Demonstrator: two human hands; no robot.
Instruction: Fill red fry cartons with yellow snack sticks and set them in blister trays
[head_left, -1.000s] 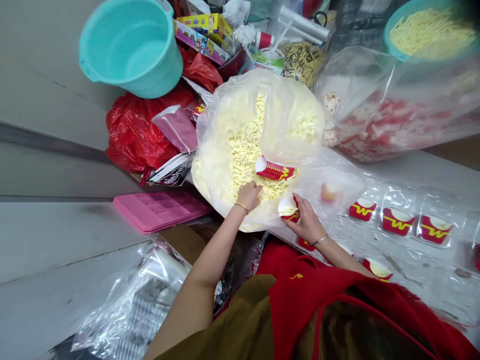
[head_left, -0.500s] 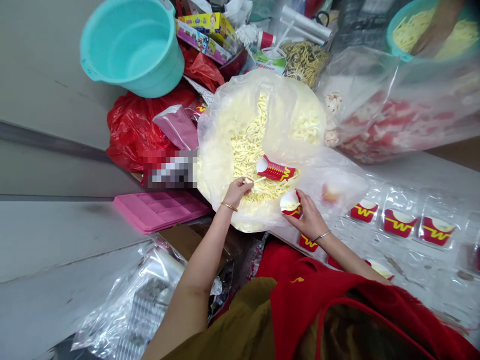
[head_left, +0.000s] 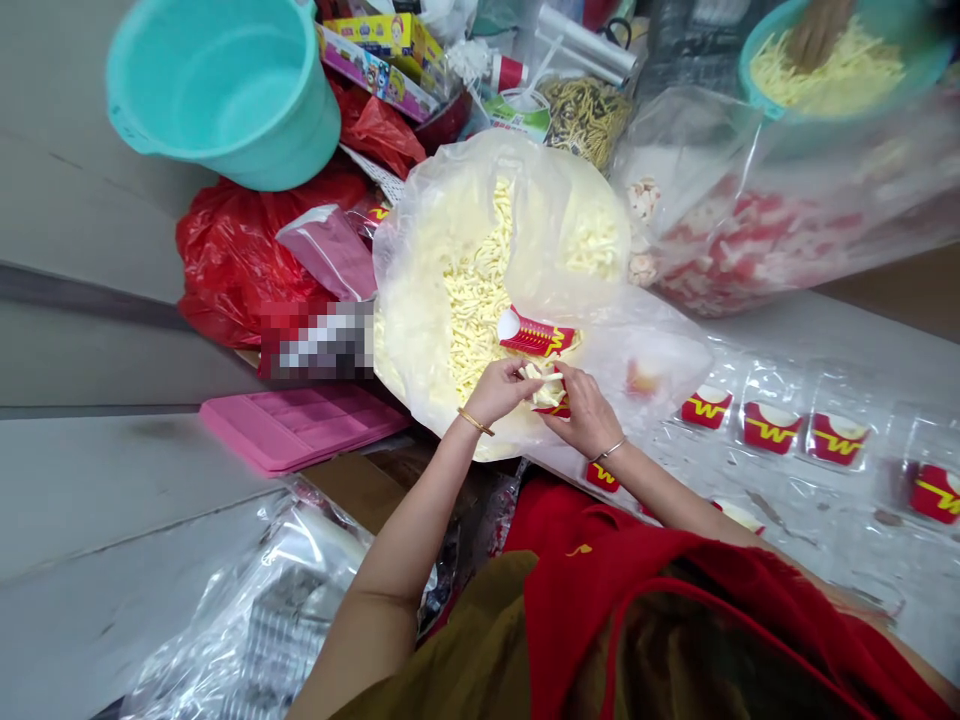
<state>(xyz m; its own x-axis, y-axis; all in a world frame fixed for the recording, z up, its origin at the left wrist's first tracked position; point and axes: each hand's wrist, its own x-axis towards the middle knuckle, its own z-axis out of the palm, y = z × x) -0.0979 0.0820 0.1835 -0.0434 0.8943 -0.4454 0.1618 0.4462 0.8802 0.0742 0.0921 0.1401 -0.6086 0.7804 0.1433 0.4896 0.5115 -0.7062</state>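
My right hand (head_left: 587,410) is closed round a small red and yellow fry box (head_left: 556,408), its open top turned toward my left hand. Pinched in the fingers of my left hand (head_left: 501,390) are pale yellow fry-shaped sticks (head_left: 541,376), right at the mouth of that box. Both hands are over a wide, plastic-lined container (head_left: 405,290) with a heap of the same loose sticks (head_left: 472,300). Another red fry box (head_left: 536,333) lies on its side on the heap, just beyond my fingers.
Several red boxes in clear plastic packs (head_left: 772,425) line the table at right. A turquoise tub (head_left: 225,100) stands at back left above a red bag (head_left: 247,260). At back right, another person's hand (head_left: 817,35) reaches into a turquoise basin (head_left: 750,85). A pink tray (head_left: 300,425) lies left.
My left hand has moved right from the heap with sticks to the fry box in my right hand. My right hand has brought that box slightly up and left, so the hands now meet.
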